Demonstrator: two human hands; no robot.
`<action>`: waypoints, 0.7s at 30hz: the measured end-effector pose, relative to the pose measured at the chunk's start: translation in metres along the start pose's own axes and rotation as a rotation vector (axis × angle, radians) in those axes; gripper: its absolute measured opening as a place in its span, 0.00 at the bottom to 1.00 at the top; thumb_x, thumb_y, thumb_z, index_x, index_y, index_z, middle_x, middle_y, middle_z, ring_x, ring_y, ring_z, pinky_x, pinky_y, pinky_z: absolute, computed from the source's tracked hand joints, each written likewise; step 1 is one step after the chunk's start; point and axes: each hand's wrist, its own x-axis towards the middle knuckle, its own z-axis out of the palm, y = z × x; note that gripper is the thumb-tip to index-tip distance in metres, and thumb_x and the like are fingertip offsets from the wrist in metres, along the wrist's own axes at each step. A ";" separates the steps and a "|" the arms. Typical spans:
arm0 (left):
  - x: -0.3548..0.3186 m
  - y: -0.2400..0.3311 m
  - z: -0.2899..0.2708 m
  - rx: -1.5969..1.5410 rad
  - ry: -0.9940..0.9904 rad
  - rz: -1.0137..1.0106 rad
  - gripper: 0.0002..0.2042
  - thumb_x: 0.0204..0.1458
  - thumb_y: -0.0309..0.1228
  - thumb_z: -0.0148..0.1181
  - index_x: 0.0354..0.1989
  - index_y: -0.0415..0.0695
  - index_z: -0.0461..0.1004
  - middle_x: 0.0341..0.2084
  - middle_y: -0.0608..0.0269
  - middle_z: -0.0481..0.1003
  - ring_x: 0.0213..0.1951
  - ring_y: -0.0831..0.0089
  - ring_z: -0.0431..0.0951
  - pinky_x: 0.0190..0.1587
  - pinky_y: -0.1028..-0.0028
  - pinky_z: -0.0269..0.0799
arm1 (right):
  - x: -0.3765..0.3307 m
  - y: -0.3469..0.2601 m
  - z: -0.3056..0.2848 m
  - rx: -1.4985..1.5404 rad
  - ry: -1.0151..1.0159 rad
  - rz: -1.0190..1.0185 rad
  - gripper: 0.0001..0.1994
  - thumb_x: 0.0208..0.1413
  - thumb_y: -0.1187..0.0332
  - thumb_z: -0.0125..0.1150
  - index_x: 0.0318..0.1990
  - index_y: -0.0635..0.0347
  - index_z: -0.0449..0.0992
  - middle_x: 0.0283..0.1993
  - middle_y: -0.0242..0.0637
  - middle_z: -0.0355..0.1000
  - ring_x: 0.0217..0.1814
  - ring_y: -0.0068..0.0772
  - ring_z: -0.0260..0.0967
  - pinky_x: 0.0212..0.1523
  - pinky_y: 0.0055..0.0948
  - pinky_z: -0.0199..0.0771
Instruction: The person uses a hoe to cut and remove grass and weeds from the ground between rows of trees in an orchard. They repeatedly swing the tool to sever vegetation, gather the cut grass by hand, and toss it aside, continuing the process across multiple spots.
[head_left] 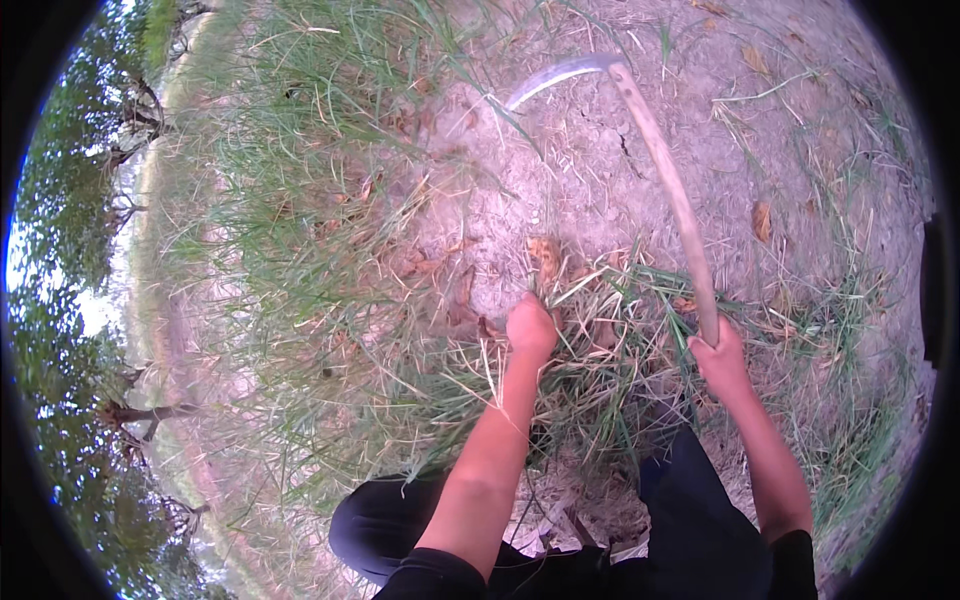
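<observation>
My right hand (720,362) is wrapped round the lower end of a sickle's wooden handle (668,165). The sickle stretches away from me, and its curved metal blade (565,76) bends left at the far end, over bare soil. My left hand (531,328) is closed low among the grass, with blades and dry stalks sticking out beside it; the fingers' undersides are hidden. Between and below my hands lies a loose heap of green and straw-coloured grass (615,365). The sickle's blade is well apart from my left hand.
Tall green grass (330,210) grows thickly on the left. Dry pinkish soil (610,200) with scattered brown leaves (762,222) spreads ahead and to the right. My dark-clothed knees (385,525) are close below the heap. Trees (70,200) line the far left.
</observation>
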 end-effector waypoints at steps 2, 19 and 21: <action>0.008 0.010 -0.016 -0.020 -0.049 0.011 0.17 0.49 0.42 0.61 0.34 0.37 0.72 0.34 0.40 0.78 0.38 0.45 0.79 0.42 0.54 0.75 | 0.012 0.003 0.006 -0.137 0.004 -0.115 0.13 0.48 0.72 0.62 0.40 0.66 0.69 0.29 0.40 0.69 0.31 0.34 0.69 0.34 0.35 0.70; -0.112 0.040 0.004 0.047 -0.296 0.202 0.44 0.42 0.51 0.67 0.62 0.35 0.56 0.62 0.40 0.58 0.61 0.46 0.64 0.61 0.53 0.61 | -0.135 0.138 -0.160 -0.443 0.032 0.055 0.08 0.43 0.76 0.62 0.30 0.63 0.68 0.22 0.28 0.60 0.25 0.19 0.56 0.26 0.27 0.62; -0.113 0.035 0.002 -0.096 -0.411 0.132 0.52 0.39 0.57 0.69 0.66 0.35 0.52 0.67 0.39 0.49 0.65 0.46 0.58 0.64 0.54 0.57 | -0.132 0.126 -0.149 -0.457 0.035 0.016 0.08 0.43 0.76 0.61 0.32 0.63 0.69 0.23 0.32 0.62 0.26 0.22 0.57 0.28 0.29 0.63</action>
